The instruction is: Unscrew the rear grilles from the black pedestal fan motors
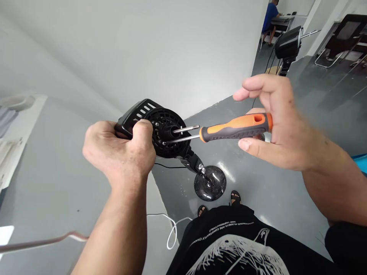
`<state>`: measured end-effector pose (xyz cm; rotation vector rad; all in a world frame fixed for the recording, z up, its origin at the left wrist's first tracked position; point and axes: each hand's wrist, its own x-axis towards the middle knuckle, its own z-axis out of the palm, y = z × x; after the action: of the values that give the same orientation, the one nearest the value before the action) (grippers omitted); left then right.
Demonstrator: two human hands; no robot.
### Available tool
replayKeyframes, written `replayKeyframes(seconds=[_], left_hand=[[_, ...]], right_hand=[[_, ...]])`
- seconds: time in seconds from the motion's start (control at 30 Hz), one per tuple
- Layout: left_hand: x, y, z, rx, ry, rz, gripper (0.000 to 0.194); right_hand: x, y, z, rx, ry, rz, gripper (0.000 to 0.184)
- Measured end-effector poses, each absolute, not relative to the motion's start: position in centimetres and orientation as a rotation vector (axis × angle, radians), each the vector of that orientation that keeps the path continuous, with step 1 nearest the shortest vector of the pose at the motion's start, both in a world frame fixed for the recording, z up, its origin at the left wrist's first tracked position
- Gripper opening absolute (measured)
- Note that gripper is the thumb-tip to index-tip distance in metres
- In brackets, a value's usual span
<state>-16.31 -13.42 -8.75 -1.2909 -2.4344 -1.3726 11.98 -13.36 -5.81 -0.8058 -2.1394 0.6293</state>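
Observation:
My left hand [123, 149] is wrapped round the black motor housing of a stand fan [146, 110], its thumb over the near rim. A metal shaft [189, 129] sticks out of the housing's round front. An orange and grey screwdriver [235, 128] lies almost level, its tip at a screw [164, 143] on that front face, below the shaft. The butt of the handle rests against the palm of my right hand [286, 126]. My right thumb is near the handle's lower side, and the upper fingers are loosely curled and raised off it.
The fan's round black base [210, 183] stands on the grey floor near my feet. Another fan motor [288, 44] on a stand is at the upper right. Beyond it are a seated person [270, 21] and a chair [342, 38]. A white cable [172, 229] hangs at the table's edge.

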Motion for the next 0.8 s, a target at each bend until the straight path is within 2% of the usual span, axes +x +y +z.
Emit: replayKeyframes(seconds=[0.17,0.37,0.5,0.63,0.8], left_hand=[[-16.3,-13.5,-8.6,-1.32,-2.429,-1.364,0.043],[-16.2,-13.5,-8.5,-1.309,-2.43,-1.349,0.043],[-16.2,-13.4,-8.6,-1.305,-2.442,-1.334,0.042],[-16.2,-13.4,-8.6,-1.298,-2.426,-1.349,0.042],[-16.1,-13.4,-8.6,-1.299,-2.427,-1.384,0.042]], right_hand=[[11.7,-13.9,-5.3,-0.64,-2.193,0.455,0.049],[10.2,-13.9,-4.9,-1.109,-1.947,0.467,0.029],[10.7,-13.6,-5.2,-1.224,-1.965,0.575,0.036],[11.8,-13.7,-5.4,-0.844,-2.168,0.532,0.062],[11.6,-13.7,-5.1,-0.758,-2.19,0.461,0.044]])
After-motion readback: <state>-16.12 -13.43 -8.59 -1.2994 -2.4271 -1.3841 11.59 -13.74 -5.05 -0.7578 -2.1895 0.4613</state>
